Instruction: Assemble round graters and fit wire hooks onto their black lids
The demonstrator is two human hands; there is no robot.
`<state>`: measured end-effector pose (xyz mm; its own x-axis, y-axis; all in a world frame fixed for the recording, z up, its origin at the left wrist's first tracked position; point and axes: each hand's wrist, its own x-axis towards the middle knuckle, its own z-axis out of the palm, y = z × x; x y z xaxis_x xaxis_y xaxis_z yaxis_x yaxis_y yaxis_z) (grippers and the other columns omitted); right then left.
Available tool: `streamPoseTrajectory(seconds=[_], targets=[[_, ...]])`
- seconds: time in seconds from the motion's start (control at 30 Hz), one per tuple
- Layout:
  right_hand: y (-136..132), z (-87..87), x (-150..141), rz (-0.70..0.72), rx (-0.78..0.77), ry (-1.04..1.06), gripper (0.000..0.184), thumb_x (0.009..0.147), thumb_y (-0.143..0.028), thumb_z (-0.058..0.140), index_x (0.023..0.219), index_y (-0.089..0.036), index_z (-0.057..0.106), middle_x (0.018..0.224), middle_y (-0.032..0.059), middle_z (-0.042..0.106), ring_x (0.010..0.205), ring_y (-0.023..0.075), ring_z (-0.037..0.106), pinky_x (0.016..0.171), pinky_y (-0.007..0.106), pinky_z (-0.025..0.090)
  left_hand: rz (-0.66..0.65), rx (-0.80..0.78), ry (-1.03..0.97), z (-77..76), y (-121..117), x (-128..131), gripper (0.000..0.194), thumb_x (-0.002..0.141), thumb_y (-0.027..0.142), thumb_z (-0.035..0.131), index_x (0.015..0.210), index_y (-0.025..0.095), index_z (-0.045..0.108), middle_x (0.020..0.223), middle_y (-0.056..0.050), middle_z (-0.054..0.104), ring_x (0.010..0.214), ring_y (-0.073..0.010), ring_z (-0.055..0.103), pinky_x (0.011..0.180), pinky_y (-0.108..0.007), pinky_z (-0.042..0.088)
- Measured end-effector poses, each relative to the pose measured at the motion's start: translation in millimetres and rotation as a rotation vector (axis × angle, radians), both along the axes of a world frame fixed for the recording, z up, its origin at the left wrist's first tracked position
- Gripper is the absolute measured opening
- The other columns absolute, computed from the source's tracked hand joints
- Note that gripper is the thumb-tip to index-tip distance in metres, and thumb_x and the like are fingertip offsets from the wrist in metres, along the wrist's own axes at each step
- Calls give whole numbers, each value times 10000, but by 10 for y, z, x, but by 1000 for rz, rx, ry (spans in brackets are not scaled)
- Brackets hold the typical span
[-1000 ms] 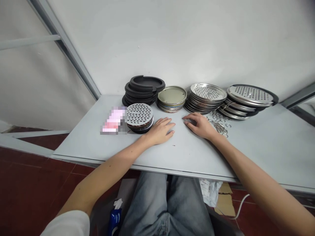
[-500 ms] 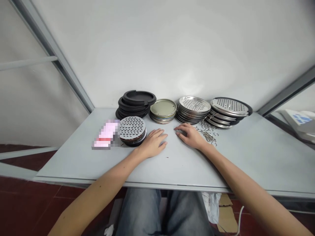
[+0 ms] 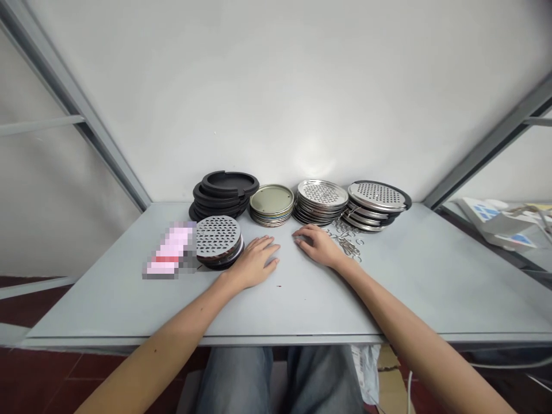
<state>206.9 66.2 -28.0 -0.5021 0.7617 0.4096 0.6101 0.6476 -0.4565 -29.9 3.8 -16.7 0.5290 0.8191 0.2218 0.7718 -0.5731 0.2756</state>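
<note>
My left hand [image 3: 252, 263] lies flat and open on the grey table [image 3: 409, 287], palm down, just right of a small stack of perforated metal discs [image 3: 218, 240]. My right hand [image 3: 317, 244] also rests open on the table, fingers pointing left, holding nothing. A scatter of small metal rings and clips [image 3: 348, 238] lies right beside it. Along the wall stand a stack of black rubber rings [image 3: 223, 192], a stack of gold-coloured lids [image 3: 271, 204], and two stacks of perforated steel plates [image 3: 321, 200] [image 3: 376, 204].
A blurred pink object [image 3: 169, 257] lies left of the small disc stack. Grey metal frame bars [image 3: 77, 109] slant up on both sides. A neighbouring surface with white and blue items [image 3: 491, 221] shows at far right. My jeans-clad legs [image 3: 280, 382] are under the table edge.
The view has tilted up and back, so table and stacks appear lower and smaller. Both hands stay flat on the table in the same places.
</note>
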Motion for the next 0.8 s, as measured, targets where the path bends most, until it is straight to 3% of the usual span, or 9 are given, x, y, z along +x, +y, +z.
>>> streamPoseTrajectory(seconds=[0.17,0.27,0.33,0.53,0.8], targets=[[15,18,18,6,13,32,216,862,-244,527,1001,-185,682,971,100,663,925,230,613,871,393,485,42,34,60,88,64,154,313,891,292,513,1166,170,598,1165,-123,601,1130,-271,534,993,-422,425],[18,30,39,16,8,35,214,865,-243,526,997,-187,684,967,99,663,913,226,619,856,382,493,134,87,137,110,111,284,254,892,306,499,1056,171,638,1027,-130,594,1025,-300,538,880,-453,462],[15,41,52,17,-2,23,213,865,-242,526,996,-186,684,968,100,664,909,226,620,856,382,494,171,125,131,98,126,313,252,894,312,494,1047,176,642,1026,-129,576,1034,-300,515,879,-451,453],[-7,49,61,38,0,-30,221,864,-233,522,1006,-172,679,1000,109,653,952,235,604,883,387,483,60,62,-12,76,106,152,291,898,298,506,1151,198,608,1094,-89,572,1081,-243,500,965,-388,431],[-17,15,36,13,6,-28,228,866,-256,524,1023,-189,675,1007,107,649,949,241,608,880,402,490,42,27,-39,75,106,122,297,903,306,497,1152,189,611,1131,-96,576,1113,-244,501,996,-391,428]])
